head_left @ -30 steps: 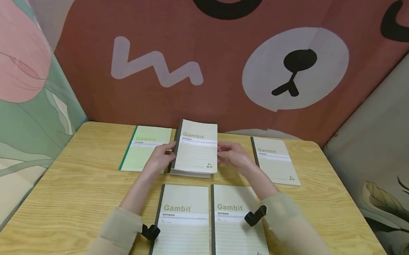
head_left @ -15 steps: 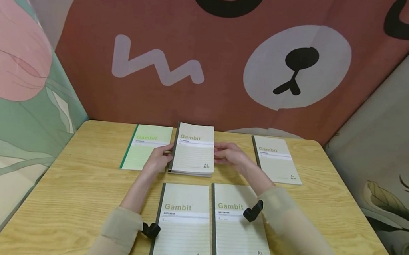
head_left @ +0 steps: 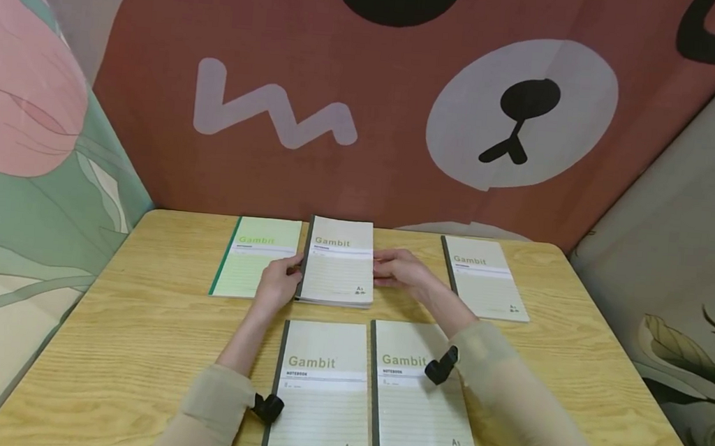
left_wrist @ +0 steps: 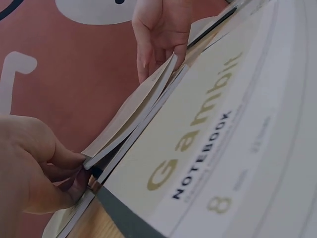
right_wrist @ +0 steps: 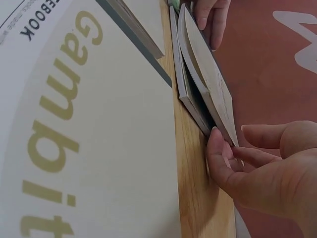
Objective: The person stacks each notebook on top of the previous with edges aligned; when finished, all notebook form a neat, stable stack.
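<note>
At the back middle of the table, my two hands hold a pale Gambit notebook with a dark spine, just over another notebook. My left hand pinches its spine edge between thumb and fingers. On the opposite edge, my right hand grips with its fingertips. In the right wrist view a narrow wedge-shaped gap shows between the upper and lower notebooks. The left wrist view shows the upper notebook bowed slightly above the one beneath. From the head view the lower notebook is almost wholly covered.
A green-spined notebook lies to the left of the stack. Another pale notebook lies at the back right. Two more, a left one and a right one, lie side by side in front, under the forearms. A printed cloth hangs behind the table.
The held notebook has come down and a little to the left, and now lines up closely with the one below. Both hands moved with it and keep their grip.
</note>
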`<action>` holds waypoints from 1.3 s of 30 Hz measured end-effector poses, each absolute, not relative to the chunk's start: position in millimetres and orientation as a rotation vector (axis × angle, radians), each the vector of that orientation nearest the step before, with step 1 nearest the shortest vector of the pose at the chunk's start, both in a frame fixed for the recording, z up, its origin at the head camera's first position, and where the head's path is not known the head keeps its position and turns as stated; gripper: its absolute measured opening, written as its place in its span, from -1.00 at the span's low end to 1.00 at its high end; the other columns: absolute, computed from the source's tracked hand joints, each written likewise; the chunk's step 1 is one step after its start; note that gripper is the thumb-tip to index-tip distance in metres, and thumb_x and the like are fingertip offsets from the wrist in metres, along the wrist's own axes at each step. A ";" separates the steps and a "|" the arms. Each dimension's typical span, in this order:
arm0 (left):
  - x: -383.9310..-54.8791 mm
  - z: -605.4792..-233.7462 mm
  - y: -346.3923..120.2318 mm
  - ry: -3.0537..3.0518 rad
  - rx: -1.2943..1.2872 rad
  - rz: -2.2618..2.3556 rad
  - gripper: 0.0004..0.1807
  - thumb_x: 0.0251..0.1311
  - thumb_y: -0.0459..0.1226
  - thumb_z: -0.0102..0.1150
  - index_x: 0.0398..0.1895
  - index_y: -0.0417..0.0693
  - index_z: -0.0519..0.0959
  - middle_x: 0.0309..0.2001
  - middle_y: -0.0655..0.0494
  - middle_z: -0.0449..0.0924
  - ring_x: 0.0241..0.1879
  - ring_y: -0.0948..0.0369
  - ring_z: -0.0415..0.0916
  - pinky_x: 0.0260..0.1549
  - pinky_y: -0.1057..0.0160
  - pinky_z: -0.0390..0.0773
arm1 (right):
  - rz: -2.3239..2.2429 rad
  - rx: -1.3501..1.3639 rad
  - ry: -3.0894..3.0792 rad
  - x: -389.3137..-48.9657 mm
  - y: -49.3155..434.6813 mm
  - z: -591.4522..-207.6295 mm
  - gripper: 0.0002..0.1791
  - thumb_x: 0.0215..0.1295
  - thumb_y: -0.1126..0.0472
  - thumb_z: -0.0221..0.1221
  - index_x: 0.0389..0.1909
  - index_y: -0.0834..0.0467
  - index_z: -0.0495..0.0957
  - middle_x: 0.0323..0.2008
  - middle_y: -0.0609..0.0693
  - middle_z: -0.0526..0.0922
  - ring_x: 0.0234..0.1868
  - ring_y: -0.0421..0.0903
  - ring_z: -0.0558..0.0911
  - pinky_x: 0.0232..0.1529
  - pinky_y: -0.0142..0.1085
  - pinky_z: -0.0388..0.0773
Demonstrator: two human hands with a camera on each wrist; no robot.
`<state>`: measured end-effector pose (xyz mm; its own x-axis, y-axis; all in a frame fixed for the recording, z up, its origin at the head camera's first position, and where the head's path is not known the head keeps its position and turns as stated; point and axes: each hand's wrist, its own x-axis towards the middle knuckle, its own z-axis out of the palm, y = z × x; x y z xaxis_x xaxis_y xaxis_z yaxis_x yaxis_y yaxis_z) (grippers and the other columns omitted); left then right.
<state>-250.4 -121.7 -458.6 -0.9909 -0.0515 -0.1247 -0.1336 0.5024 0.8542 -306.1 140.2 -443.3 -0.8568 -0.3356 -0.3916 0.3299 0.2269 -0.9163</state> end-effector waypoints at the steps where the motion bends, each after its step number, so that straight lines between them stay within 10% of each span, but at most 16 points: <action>1: -249.9 -458.9 -121.2 2.664 -0.165 1.514 -0.47 0.45 -0.44 0.00 0.47 -0.19 0.38 0.38 -0.22 0.51 0.34 -0.10 0.47 0.35 -0.07 0.50 | -1.676 -0.004 1.987 -305.9 140.2 -443.6 -0.46 0.54 0.38 0.01 0.49 0.34 0.30 0.25 0.27 0.59 -0.11 -0.20 0.68 0.08 -0.31 0.68; 39: -247.4 -461.7 -116.1 2.758 -0.202 1.438 -0.49 0.41 -0.46 0.05 0.42 -0.21 0.43 0.34 -0.23 0.54 0.32 -0.12 0.53 0.22 -0.05 0.62 | -1.571 -0.041 2.126 -296.0 134.9 -432.2 -0.45 0.53 0.33 0.03 0.46 0.46 0.27 0.34 0.39 0.51 0.20 0.08 0.65 0.36 -0.03 0.58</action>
